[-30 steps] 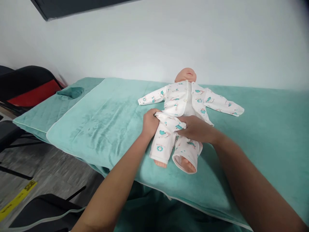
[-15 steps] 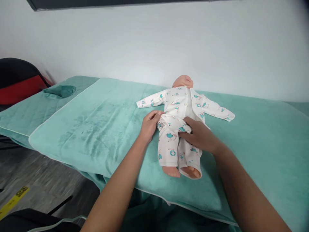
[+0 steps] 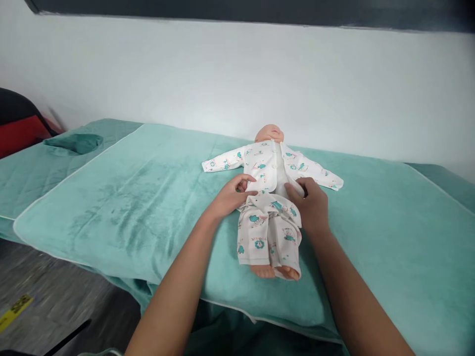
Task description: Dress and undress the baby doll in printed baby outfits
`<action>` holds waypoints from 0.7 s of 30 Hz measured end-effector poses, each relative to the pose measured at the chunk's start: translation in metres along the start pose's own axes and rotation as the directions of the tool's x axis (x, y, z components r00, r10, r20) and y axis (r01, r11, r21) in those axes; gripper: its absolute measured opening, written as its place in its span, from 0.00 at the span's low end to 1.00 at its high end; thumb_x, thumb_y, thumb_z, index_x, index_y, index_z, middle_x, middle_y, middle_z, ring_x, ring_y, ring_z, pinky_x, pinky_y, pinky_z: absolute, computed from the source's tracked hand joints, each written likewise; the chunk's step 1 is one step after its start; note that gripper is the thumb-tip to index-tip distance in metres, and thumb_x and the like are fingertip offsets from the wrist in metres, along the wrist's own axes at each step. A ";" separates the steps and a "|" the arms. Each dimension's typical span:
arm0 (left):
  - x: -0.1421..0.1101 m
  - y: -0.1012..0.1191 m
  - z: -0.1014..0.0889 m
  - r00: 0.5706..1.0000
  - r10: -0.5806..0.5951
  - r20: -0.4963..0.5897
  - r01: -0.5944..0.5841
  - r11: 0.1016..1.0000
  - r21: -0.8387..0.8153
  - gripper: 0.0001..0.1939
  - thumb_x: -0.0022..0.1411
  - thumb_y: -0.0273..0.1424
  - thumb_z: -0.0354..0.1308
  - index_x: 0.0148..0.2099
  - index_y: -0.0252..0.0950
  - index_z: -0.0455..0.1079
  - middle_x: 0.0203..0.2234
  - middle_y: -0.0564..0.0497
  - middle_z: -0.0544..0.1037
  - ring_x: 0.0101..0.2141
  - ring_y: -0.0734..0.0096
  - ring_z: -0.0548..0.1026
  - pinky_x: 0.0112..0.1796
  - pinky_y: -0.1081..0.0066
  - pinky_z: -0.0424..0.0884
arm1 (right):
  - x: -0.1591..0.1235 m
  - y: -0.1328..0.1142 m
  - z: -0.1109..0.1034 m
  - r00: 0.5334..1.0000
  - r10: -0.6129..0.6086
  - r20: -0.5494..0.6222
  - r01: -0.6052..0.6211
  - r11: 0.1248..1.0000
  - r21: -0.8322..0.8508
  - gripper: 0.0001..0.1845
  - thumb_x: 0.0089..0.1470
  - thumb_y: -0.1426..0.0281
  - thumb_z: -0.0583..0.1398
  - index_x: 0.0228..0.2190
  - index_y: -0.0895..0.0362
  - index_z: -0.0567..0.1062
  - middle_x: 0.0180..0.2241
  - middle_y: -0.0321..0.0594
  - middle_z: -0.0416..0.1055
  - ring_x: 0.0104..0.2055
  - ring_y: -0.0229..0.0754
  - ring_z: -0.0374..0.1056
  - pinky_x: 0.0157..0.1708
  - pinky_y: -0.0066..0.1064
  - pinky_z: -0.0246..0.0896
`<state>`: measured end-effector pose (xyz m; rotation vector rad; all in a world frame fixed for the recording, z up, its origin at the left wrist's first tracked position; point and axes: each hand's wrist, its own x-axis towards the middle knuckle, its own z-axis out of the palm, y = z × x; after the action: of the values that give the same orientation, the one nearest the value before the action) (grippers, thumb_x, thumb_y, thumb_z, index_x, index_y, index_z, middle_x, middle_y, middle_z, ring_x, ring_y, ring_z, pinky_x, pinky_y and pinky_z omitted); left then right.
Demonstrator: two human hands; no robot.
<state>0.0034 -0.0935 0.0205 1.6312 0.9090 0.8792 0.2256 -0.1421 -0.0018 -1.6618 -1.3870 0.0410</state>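
Note:
A baby doll (image 3: 269,132) lies on its back in a white printed shirt (image 3: 259,160) with long sleeves and matching pants (image 3: 253,240). The shirt front is parted down the middle, showing white beneath. At the waist on the left rests my left hand (image 3: 233,195), its index finger on the shirt hem and its thumb apart, by the pants' waistband. My right hand (image 3: 311,202) pinches the lower edge of the shirt's right front panel, slightly lifted. Both feet (image 3: 262,271) show at the pant cuffs. The sleeve ends look flat, with no doll hands visible.
A green velvety sheet (image 3: 129,198) covers the bed, which stands against a white wall (image 3: 166,74). Left on the bed is a face-hole opening (image 3: 76,142). Beyond it stands a black and red chair (image 3: 22,133). Yellow tape (image 3: 15,311) marks the floor.
My right hand has left the pants' waist and moved up to the shirt panel. The right pant leg hangs lower and flatter. My left finger and thumb have spread apart. The view has shifted.

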 end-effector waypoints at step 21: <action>0.013 0.005 0.029 0.880 0.202 -0.430 0.048 0.863 0.503 0.05 0.66 0.32 0.51 0.38 0.37 0.65 0.35 0.48 0.73 0.35 0.64 0.72 0.38 0.66 0.67 | 0.002 0.016 -0.002 0.977 0.213 -0.020 -0.176 0.853 0.492 0.15 0.52 0.56 0.63 0.31 0.54 0.70 0.23 0.30 0.62 0.24 0.35 0.57 0.24 0.28 0.53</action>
<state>0.0354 -0.0955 0.0212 1.9420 1.5219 1.2005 0.2395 -0.1403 -0.0095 -1.3490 -1.0355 0.4121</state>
